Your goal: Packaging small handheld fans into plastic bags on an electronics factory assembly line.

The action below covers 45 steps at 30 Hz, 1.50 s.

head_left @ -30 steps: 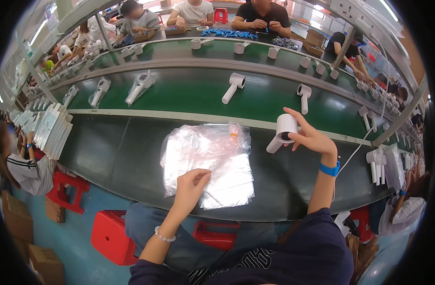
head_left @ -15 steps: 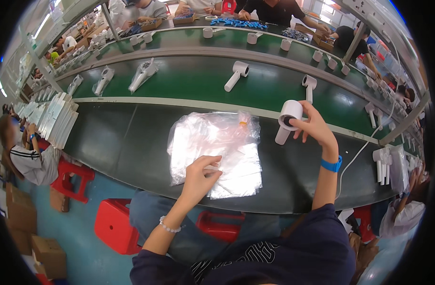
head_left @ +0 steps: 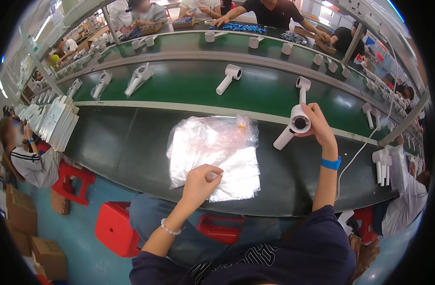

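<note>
My right hand (head_left: 317, 126) grips a white handheld fan (head_left: 285, 137) by its round head, with the dark centre turned up and the handle slanting down to the left. The fan hangs over the dark worktable, near the belt's edge. On the table in front of me lies a stack of clear plastic bags (head_left: 203, 147), with an orange-yellow band near its far right corner. Over the near edge of this stack is my left hand (head_left: 202, 184), thumb and forefinger pinched together. Whether a bag's edge is between those fingertips cannot be made out.
Along the green conveyor belt (head_left: 189, 80) lie bare white fans (head_left: 229, 78) and others in clear bags (head_left: 139, 78). A tall stack of bagged pieces (head_left: 60, 121) stands at the left. A white cable (head_left: 353, 166) crosses the table at right. Co-workers sit across and on both sides.
The fan in my right hand has turned, its handle now slanting further left, and the hand has shifted slightly. My left thumb and forefinger have closed together. Fans on the near belt have moved left.
</note>
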Each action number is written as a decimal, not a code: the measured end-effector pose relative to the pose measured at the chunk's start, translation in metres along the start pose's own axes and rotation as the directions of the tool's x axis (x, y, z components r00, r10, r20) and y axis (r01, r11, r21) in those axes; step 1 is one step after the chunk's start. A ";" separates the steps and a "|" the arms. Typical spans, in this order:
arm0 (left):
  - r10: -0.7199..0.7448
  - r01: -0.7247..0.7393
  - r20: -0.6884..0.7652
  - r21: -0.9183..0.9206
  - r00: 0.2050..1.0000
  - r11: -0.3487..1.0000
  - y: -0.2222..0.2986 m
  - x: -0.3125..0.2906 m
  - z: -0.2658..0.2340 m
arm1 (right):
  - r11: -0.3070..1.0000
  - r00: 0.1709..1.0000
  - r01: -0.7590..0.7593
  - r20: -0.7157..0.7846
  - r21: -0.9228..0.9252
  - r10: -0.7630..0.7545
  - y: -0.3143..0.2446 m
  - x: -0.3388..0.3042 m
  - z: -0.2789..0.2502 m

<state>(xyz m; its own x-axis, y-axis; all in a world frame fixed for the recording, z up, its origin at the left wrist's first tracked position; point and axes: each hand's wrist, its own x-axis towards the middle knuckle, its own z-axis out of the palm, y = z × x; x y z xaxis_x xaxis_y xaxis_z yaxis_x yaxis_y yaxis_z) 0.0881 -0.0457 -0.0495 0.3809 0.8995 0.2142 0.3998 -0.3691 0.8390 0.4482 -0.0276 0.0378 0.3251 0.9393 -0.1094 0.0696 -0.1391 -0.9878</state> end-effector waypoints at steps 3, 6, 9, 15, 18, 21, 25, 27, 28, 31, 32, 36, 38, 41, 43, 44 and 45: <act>-0.006 0.010 0.037 -0.093 0.999 0.996 -0.003 0.000 0.004 | 1.000 0.999 0.018 0.035 -0.018 -0.017 -0.009 -0.007 0.008; -0.070 0.099 0.132 -0.222 0.989 0.970 0.007 0.002 0.000 | 0.993 0.994 0.064 0.096 -0.098 -0.055 -0.012 -0.015 0.010; -0.104 0.166 0.171 -0.406 0.980 0.899 0.003 0.001 0.001 | 0.958 0.945 0.238 0.265 -0.162 -0.190 -0.033 -0.048 0.023; -0.043 0.101 0.122 -0.520 0.992 0.848 0.016 0.006 -0.001 | 0.903 0.791 0.411 0.443 0.124 -0.421 -0.043 -0.077 0.047; 0.009 0.049 0.107 -0.536 0.994 0.843 0.023 0.008 -0.005 | 0.894 0.717 0.409 0.542 0.183 -0.439 -0.037 -0.078 0.057; 0.049 -0.002 0.076 -0.521 0.996 0.853 0.023 0.005 -0.004 | 0.929 0.781 0.363 0.519 0.076 -0.348 -0.035 -0.083 0.066; 0.082 -0.010 0.124 -0.494 0.989 0.869 0.027 0.002 -0.007 | 0.913 0.798 0.401 0.462 0.074 -0.387 -0.036 -0.086 0.070; 0.089 -0.006 0.145 -0.492 0.985 0.871 0.033 0.001 -0.009 | 0.907 0.803 0.409 0.436 0.095 -0.408 -0.039 -0.090 0.071; 0.083 0.003 0.152 -0.494 0.985 0.869 0.035 0.001 -0.011 | 0.899 0.806 0.421 0.406 0.119 -0.431 -0.040 -0.091 0.072; 0.073 0.027 0.167 -0.531 0.983 0.847 0.035 0.000 -0.011 | 0.927 0.801 0.357 0.473 0.113 -0.366 -0.036 -0.096 0.084; 0.076 0.045 0.190 -0.564 0.979 0.825 0.034 -0.001 -0.011 | 0.940 0.801 0.325 0.498 0.105 -0.332 -0.035 -0.099 0.092; 0.114 0.019 0.155 -0.667 0.981 0.745 0.033 -0.003 -0.008 | 0.896 0.782 0.442 0.504 -0.035 -0.367 -0.022 -0.099 0.111; 0.082 0.043 0.142 -0.708 0.987 0.705 0.036 -0.004 -0.011 | 0.762 0.763 0.604 0.444 -0.233 -0.470 -0.018 -0.099 0.115; 0.091 0.021 0.126 -0.689 0.988 0.725 0.034 -0.005 -0.013 | 0.622 0.716 0.694 0.439 -0.362 -0.543 -0.013 -0.104 0.121; 0.101 0.010 0.121 -0.687 0.987 0.726 0.033 -0.004 -0.013 | 0.589 0.705 0.706 0.461 -0.393 -0.539 -0.014 -0.107 0.123; 0.114 -0.003 0.117 -0.685 0.987 0.728 0.034 -0.005 -0.013 | 0.528 0.666 0.746 0.489 -0.406 -0.564 -0.013 -0.107 0.123; 0.112 -0.002 0.116 -0.685 0.987 0.728 0.033 -0.005 -0.014 | 0.465 0.624 0.781 0.518 -0.416 -0.585 -0.012 -0.107 0.124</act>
<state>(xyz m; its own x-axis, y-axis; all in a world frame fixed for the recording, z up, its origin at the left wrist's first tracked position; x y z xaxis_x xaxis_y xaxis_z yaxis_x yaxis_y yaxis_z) 0.0880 -0.0596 -0.0160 0.5176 0.8191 0.2472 -0.2809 -0.1102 0.9534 0.2956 -0.0877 0.0473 -0.3262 0.8299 0.4526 0.6790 0.5388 -0.4986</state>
